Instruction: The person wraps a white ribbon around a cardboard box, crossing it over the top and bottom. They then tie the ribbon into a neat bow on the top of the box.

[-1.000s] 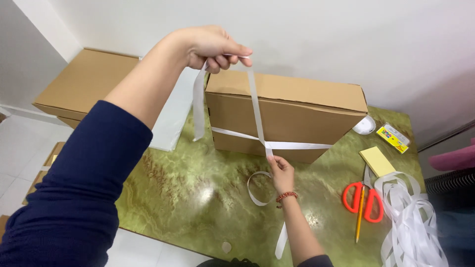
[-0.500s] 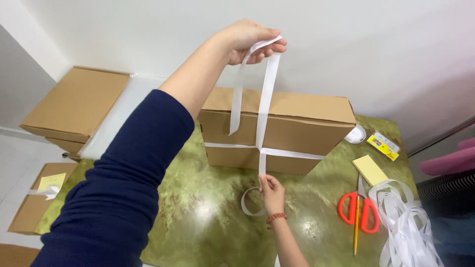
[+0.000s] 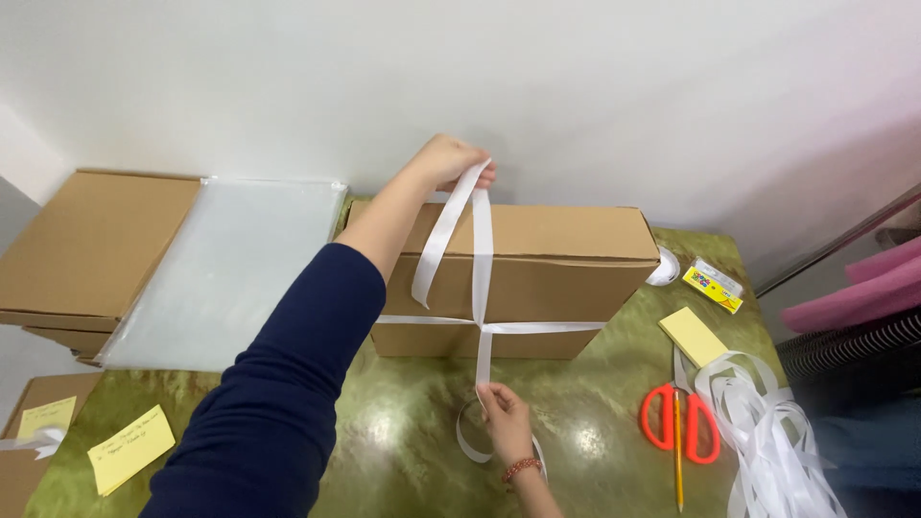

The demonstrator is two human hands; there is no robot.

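A long brown cardboard box lies on a green marble-patterned table. A white ribbon runs around it, with a horizontal band crossing a vertical band on the front face. My left hand, in a navy sleeve, is shut on the ribbon at the box's far top edge, and a loose end hangs down from it. My right hand, with a beaded bracelet on the wrist, pinches the ribbon on the table just in front of the box, where the ribbon curls into a loop.
Red-handled scissors and a pencil lie at the right beside a heap of white ribbon. A yellow note pad, a tape roll and a small yellow packet sit nearby. A plastic sheet covers flat boxes at the left.
My left hand has come down from high above the box to its far top edge, pulling the ribbon flat over the top. My right hand stays on the ribbon in front.
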